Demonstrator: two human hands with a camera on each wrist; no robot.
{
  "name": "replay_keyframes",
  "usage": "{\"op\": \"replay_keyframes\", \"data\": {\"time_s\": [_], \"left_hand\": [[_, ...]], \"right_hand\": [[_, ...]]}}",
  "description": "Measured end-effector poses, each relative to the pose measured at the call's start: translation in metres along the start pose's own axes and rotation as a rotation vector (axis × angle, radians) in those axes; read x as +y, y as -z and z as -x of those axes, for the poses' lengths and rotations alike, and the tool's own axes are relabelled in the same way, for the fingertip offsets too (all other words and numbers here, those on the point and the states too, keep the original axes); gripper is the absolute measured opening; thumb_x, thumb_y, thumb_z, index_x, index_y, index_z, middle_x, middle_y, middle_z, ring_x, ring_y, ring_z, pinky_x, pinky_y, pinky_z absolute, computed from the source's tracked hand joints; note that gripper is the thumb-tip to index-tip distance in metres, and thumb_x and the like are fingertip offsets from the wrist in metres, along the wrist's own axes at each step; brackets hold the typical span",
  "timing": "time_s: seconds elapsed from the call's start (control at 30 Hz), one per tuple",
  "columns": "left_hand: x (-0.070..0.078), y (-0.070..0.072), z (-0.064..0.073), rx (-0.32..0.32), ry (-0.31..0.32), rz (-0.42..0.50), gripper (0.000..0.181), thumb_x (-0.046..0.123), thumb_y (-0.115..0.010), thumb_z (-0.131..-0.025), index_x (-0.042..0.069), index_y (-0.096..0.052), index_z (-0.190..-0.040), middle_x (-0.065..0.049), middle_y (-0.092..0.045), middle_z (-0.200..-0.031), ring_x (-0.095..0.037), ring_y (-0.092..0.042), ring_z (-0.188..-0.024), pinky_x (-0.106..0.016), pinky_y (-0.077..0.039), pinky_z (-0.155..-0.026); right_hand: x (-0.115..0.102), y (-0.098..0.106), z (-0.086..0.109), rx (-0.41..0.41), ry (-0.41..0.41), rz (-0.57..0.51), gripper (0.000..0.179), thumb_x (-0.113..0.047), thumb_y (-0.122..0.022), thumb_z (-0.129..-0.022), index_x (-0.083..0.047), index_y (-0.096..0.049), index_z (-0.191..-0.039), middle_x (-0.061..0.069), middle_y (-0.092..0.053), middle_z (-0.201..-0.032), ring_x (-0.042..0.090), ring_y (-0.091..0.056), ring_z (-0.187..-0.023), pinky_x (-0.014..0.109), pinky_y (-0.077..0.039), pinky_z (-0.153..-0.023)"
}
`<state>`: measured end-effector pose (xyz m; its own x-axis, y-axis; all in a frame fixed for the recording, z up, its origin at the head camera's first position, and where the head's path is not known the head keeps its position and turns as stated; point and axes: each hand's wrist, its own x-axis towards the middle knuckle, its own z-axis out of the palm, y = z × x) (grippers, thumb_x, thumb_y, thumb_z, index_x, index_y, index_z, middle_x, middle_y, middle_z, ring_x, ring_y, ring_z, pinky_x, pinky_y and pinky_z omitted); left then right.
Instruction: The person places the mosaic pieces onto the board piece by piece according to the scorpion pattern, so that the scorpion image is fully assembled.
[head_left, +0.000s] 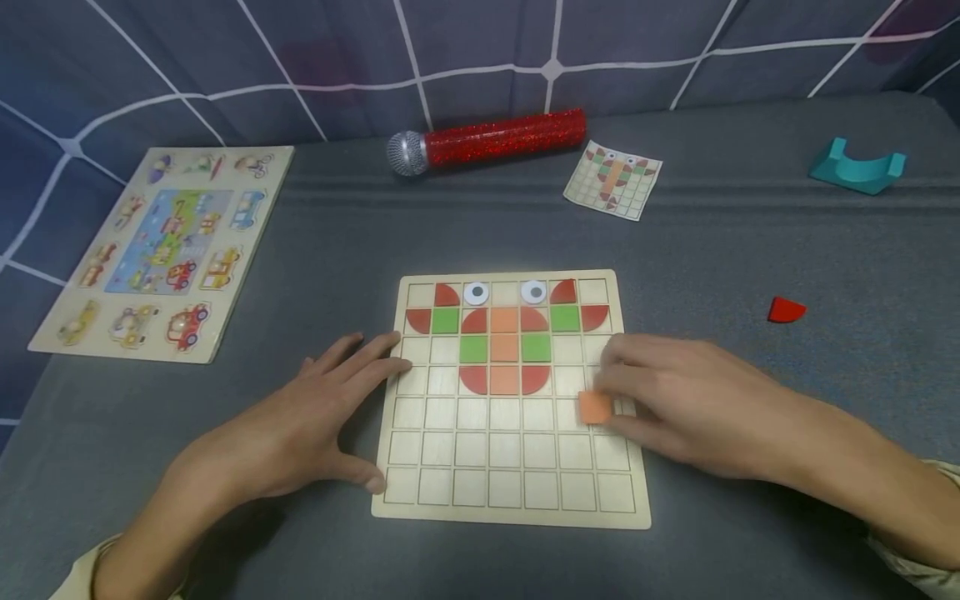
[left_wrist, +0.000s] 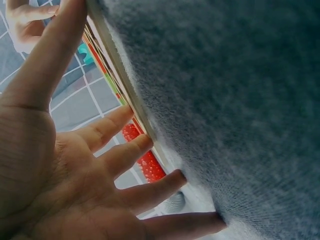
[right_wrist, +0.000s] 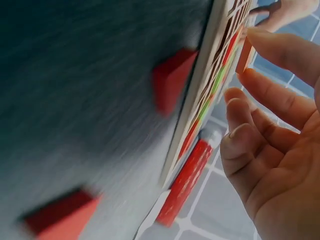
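The wooden grid board (head_left: 510, 487) lies flat, its upper rows set with red quarter-circle, green and orange square tiles and two eye discs. Between thumb and index finger, my right hand (head_left: 682, 400) pinches an orange square tile (head_left: 595, 408) over the board's right side. The same tile (right_wrist: 244, 56) appears edge-on in the right wrist view. My left hand (head_left: 292, 425) touches the board's left edge with spread fingers, thumb near the lower corner. In the left wrist view its fingertips (left_wrist: 141, 142) meet that edge.
Right of the board lies a red quarter-circle tile (head_left: 786, 310); the right wrist view shows another red tile (right_wrist: 172, 80) close to the board. Behind are a red glitter microphone (head_left: 495, 140), a pattern card (head_left: 613, 182) and a teal curved block (head_left: 858, 169). A picture puzzle (head_left: 161, 250) lies left.
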<state>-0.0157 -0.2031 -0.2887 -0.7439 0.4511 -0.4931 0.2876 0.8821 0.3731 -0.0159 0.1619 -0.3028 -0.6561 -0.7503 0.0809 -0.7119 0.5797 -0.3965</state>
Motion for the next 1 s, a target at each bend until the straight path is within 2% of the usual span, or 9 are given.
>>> {"op": "replay_keyframes", "data": {"time_s": [0.33,0.5,0.57,0.7,1.0], "left_hand": [[-0.001,0.000,0.001,0.008,-0.027,0.016,0.108,0.058,-0.087,-0.058,0.024,-0.039,-0.148,-0.003,-0.016,-0.164,-0.042,-0.008,-0.147,-0.077,-0.014,-0.103],[-0.001,0.001,0.002,0.013,-0.027,0.013,0.107,0.057,-0.087,-0.058,0.025,-0.039,-0.148,-0.004,-0.016,-0.163,-0.042,-0.008,-0.147,-0.077,-0.014,-0.103],[-0.001,0.001,0.002,0.013,-0.026,0.015,0.107,0.056,-0.088,-0.058,0.025,-0.039,-0.148,-0.005,-0.016,-0.163,-0.042,-0.008,-0.147,-0.077,-0.014,-0.103],[0.000,0.000,0.002,0.012,-0.022,0.017,0.107,0.056,-0.088,-0.058,0.025,-0.039,-0.148,-0.005,-0.016,-0.163,-0.043,-0.008,-0.147,-0.077,-0.014,-0.103],[0.001,0.001,0.000,-0.007,0.007,0.011,0.111,0.059,-0.088,-0.056,0.024,-0.038,-0.150,-0.005,-0.015,-0.164,-0.044,-0.008,-0.146,-0.077,-0.013,-0.104]], "right_hand": [[-0.021,-0.007,-0.032,-0.037,0.079,0.023,0.016,-0.016,-0.080,-0.079,-0.015,-0.070,-0.091,-0.006,-0.057,-0.090,0.008,-0.052,-0.078,0.025,-0.050,-0.060],[-0.029,-0.016,-0.046,-0.006,0.145,0.066,0.010,-0.008,-0.075,-0.079,-0.013,-0.066,-0.082,-0.005,-0.050,-0.080,0.009,-0.046,-0.070,0.021,-0.041,-0.050],[-0.032,-0.019,-0.050,0.006,0.151,0.082,0.012,-0.006,-0.073,-0.079,-0.013,-0.064,-0.077,-0.005,-0.045,-0.075,0.009,-0.042,-0.066,0.019,-0.035,-0.046],[-0.034,-0.022,-0.056,0.022,0.151,0.103,0.017,-0.006,-0.073,-0.079,-0.014,-0.060,-0.072,-0.006,-0.040,-0.071,0.010,-0.037,-0.062,0.019,-0.030,-0.044],[-0.036,-0.025,-0.060,-0.011,0.140,0.089,0.015,-0.010,-0.077,-0.077,-0.013,-0.063,-0.073,-0.007,-0.040,-0.070,0.009,-0.039,-0.061,0.019,-0.033,-0.045]]}}
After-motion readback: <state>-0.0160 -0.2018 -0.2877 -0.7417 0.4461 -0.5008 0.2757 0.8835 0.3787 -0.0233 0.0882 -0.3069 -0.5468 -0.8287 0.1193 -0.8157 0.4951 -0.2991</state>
